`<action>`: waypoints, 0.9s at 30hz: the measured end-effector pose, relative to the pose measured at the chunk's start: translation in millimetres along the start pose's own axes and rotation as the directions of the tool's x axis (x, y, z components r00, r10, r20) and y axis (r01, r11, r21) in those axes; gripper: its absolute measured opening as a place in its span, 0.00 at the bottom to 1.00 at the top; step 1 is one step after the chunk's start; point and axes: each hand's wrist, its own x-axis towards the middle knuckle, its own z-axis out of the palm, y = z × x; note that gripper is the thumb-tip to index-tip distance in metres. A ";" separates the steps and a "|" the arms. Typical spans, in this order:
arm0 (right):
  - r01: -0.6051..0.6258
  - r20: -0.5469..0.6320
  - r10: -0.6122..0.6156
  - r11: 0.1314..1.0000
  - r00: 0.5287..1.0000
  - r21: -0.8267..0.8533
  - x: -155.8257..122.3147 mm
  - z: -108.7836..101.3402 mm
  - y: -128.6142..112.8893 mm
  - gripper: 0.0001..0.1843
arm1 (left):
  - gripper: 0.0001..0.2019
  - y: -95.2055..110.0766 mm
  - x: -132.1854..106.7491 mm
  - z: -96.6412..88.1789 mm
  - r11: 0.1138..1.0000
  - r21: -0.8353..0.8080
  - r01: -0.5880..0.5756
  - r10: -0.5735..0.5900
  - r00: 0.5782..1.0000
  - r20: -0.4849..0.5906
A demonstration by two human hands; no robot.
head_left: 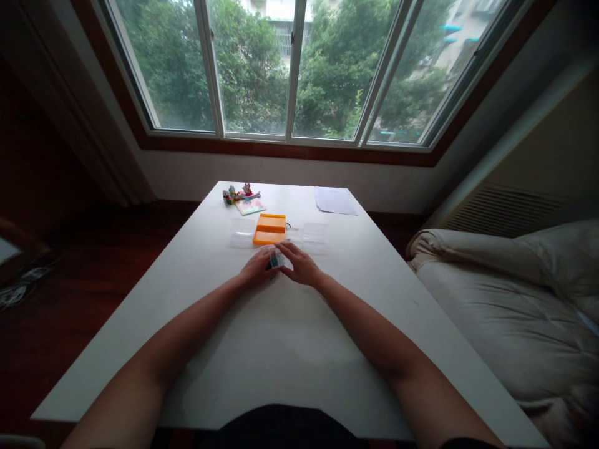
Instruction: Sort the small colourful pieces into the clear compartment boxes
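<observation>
Both my arms reach out over a white table. My left hand and my right hand meet at the middle of the table, fingers curled round a small clear packet with dark and green bits held between them. Just beyond the hands lies an orange tray, flanked by a clear plastic box on its left and another clear box on its right.
At the far edge of the table sit small colourful toy figures, a coloured booklet and white paper sheets. A window runs behind the table. A cream padded couch stands to the right, dark floor to the left.
</observation>
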 end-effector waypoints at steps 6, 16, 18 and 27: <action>-0.001 0.006 0.001 1.000 1.000 -0.007 0.1 -3.6 -2.5 0.40 | 0.28 0.9 0.5 -1.0 1.000 -0.008 -0.005 0.005 0.999 0.031; 0.010 -0.031 -0.011 0.999 0.999 -0.035 -0.1 -7.3 -2.5 0.39 | 0.21 4.3 0.6 -3.1 0.996 0.018 -0.084 0.083 0.995 0.048; -0.001 -0.052 0.000 1.000 0.999 -0.030 0.4 -8.0 -4.0 0.38 | 0.20 3.7 0.4 -3.3 0.995 0.019 -0.097 0.096 0.994 0.052; -0.094 -0.164 0.095 0.995 0.982 0.011 -1.8 -6.9 -1.3 0.42 | 0.16 6.4 -1.5 -4.2 0.998 0.058 -0.034 0.032 0.999 0.035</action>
